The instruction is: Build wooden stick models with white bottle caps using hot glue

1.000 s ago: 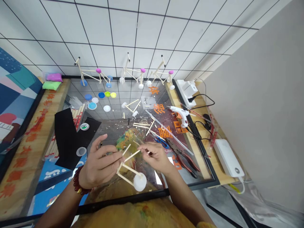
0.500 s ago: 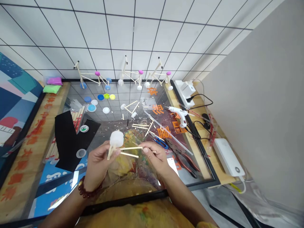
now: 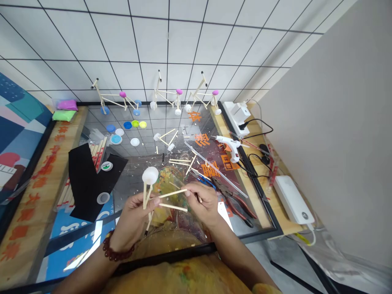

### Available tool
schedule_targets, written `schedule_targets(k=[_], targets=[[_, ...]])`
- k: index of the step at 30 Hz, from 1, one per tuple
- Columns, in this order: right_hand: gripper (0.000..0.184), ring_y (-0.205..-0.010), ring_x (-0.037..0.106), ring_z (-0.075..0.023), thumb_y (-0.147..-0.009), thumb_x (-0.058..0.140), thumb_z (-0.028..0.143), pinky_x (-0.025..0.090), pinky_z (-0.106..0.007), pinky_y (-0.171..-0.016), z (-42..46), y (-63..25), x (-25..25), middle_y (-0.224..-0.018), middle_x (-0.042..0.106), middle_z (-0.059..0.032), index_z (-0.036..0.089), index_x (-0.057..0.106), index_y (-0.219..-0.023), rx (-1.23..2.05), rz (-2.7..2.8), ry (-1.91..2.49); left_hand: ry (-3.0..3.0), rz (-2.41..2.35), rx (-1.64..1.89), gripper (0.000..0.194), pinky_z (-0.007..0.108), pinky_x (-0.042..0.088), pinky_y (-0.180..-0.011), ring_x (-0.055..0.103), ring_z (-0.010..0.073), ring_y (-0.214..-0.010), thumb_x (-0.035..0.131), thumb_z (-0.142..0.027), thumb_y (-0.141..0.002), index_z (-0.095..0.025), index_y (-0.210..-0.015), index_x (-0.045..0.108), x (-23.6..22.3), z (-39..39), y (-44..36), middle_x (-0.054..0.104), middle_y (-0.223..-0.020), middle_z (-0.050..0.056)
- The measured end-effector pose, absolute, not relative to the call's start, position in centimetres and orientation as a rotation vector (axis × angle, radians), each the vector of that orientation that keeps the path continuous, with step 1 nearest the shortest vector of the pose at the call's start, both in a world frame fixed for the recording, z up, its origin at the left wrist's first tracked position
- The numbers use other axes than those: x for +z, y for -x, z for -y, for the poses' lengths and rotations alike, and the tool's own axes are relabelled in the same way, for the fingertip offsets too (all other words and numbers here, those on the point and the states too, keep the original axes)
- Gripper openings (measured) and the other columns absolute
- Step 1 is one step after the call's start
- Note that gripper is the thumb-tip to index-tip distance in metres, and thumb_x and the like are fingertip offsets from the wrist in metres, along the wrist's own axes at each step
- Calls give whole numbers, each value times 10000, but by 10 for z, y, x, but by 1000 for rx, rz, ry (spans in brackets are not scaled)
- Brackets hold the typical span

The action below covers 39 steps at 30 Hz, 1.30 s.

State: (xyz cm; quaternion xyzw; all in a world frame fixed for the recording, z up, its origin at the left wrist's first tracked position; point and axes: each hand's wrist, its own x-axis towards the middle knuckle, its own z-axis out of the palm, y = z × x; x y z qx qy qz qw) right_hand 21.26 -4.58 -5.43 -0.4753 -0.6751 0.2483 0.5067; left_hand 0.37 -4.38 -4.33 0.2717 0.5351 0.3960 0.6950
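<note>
My left hand [image 3: 133, 218] is closed on a small frame of pale wooden sticks [image 3: 173, 207], with a round white cap [image 3: 150, 175] at its top. A dark tip shows on the stick hanging below those fingers. My right hand [image 3: 203, 203] is closed at the far end of the frame's upper stick, thumb and fingertips pressed together. A stick end pokes out beside its fingers; how it joins the rest is hidden. Past the hands lies another part-built stick frame with white caps [image 3: 167, 139], near loose sticks [image 3: 180, 161].
Three stick models with pink seats [image 3: 179, 92] stand along the back. Bottle caps [image 3: 134, 142] lie left of centre, above black sheets [image 3: 84, 179]. On the right are a glue gun [image 3: 229, 146], pliers [image 3: 234, 202], blue-handled cutters [image 3: 206, 179], a power strip [image 3: 237, 118] and cables.
The frame has tipped in my left hand, so the white cap shows its round face and more sticks below it. The lower stick now reaches further right. My right hand stays near the frame's end.
</note>
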Motion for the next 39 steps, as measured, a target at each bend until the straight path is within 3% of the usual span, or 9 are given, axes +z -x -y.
schedule_targets(k=[5,12,17,23,28,32,36,39], targets=[[261,-567,510,-147,-865,537,87,410,-284,-560,42,-218,-54,-608,580,13,244,702,-992,188,1842,1065,-287,-1117,669,250,213,534,-616,650,129,-613,900,-275,-598,-127,-665,711,-33,32,-4,696,-673,40],[168,-537,510,-118,-888,593,188,408,-243,-510,43,-214,-52,-636,571,16,213,703,-1011,613,1680,1083,-107,-1034,532,89,267,595,-794,732,173,-767,745,-207,-811,-127,-836,714,-39,31,-8,747,-808,74],[203,-553,490,-128,-893,555,120,383,-260,-529,41,-218,-55,-639,575,11,226,683,-1011,385,1812,1075,-28,-1020,473,97,320,602,-823,733,186,-707,730,-200,-821,-120,-785,687,-41,32,-7,724,-704,65],[258,-574,483,-158,-817,545,59,398,-304,-583,41,-219,-55,-631,573,10,249,641,-963,136,1963,975,-66,-994,445,105,329,596,-838,724,181,-708,769,-178,-773,-100,-807,708,-41,34,-2,730,-732,82],[145,-600,503,-153,-884,507,146,414,-294,-589,43,-218,-58,-654,541,9,241,613,-852,467,1456,1122,-215,-1115,652,192,230,575,-709,691,146,-698,878,-221,-639,-145,-725,723,-38,38,-1,709,-732,32],[198,-567,423,-132,-942,512,321,372,-270,-554,35,-231,-64,-638,459,24,222,554,-775,682,944,1177,-615,-1238,993,182,211,534,-677,645,134,-722,869,-311,-663,-180,-706,749,-43,37,10,705,-749,12],[365,-540,398,-121,-983,479,411,338,-264,-533,35,-236,-65,-593,441,27,206,520,-684,861,1160,1205,-974,-1226,1129,80,258,522,-704,635,157,-784,806,-281,-749,-212,-755,766,-52,35,20,726,-824,9],[378,-562,478,-121,-1008,463,371,377,-258,-571,39,-227,-60,-611,537,15,193,596,-702,928,1428,1247,-1194,-1212,1167,35,320,528,-821,658,195,-894,776,-222,-772,-227,-806,780,-56,35,22,745,-913,24]])
